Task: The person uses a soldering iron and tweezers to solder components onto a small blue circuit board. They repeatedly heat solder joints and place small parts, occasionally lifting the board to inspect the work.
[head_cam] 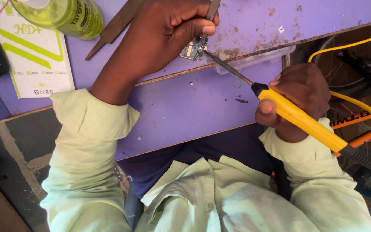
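Purple bench edge point(181, 75): soldering iron point(299, 118) touches circuit board point(193, 50).

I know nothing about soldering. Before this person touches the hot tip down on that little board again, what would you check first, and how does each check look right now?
1. Small blue circuit board pinned: ok; left hand presses it on the purple wooden bench with thin metal tweezers.
2. Yellow-handled soldering iron gripped firmly: ok; right hand wraps the handle.
3. Tip at the board: ok; it sits at the board's edge, exact contact cannot tell.
4. Fingers clear of the tip: not ok, they look very close.
5. Green plastic bottle away from the heat: ok, it lies far left.
6. Tip hot: cannot tell.
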